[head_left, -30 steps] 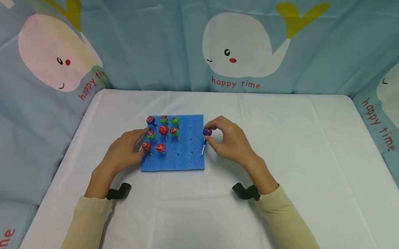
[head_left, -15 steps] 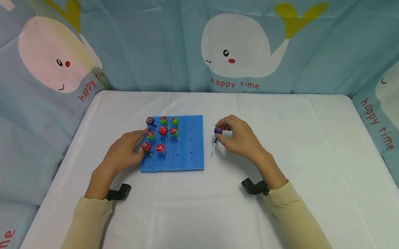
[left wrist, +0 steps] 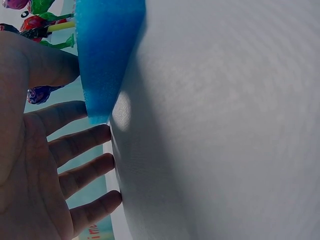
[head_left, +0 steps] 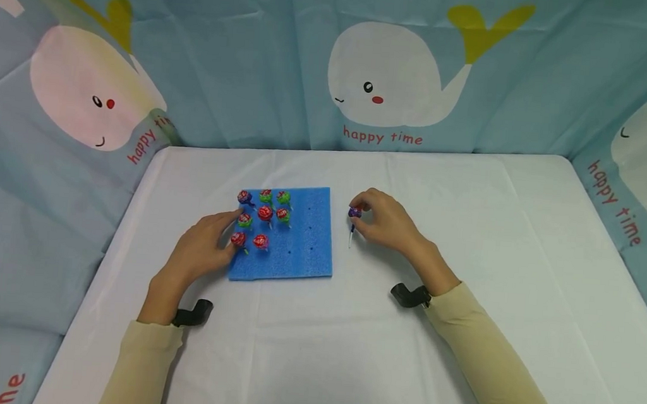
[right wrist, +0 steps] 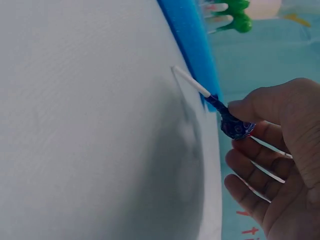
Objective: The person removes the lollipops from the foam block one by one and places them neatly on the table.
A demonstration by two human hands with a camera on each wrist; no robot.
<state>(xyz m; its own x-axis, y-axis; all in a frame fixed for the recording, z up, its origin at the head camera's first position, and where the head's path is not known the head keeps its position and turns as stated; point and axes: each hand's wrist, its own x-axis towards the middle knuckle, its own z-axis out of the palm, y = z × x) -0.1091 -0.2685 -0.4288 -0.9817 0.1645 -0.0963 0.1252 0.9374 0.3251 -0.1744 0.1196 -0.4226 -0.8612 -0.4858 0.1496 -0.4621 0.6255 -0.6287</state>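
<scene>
A blue foam board [head_left: 302, 260] lies flat on the table with several wrapped lollipops [head_left: 265, 213] standing in it, mostly toward its left and back. My left hand [head_left: 197, 246] rests at the board's left edge; in the left wrist view its thumb and index finger [left wrist: 70, 115] touch the foam, the fingers spread and fairly straight. Just off the board's right side, my right hand [head_left: 387, 220] pinches a purple lollipop [right wrist: 235, 126] by its wrapped head between thumb and fingers. Its white stick [right wrist: 192, 81] slants downward, the tip at or close to the tablecloth.
Bare small holes [head_left: 311, 248] show in the right part of the board. A white cloth [head_left: 311, 353] covers the table. Blue curtains [head_left: 243, 62] with whale prints rise behind and at both sides. Black wrist mounts [head_left: 410, 296] stick out from both wrists.
My right hand has moved right with the purple lollipop, from the board's right edge to over the tablecloth, then stayed nearly still. The left hand and the board have not moved.
</scene>
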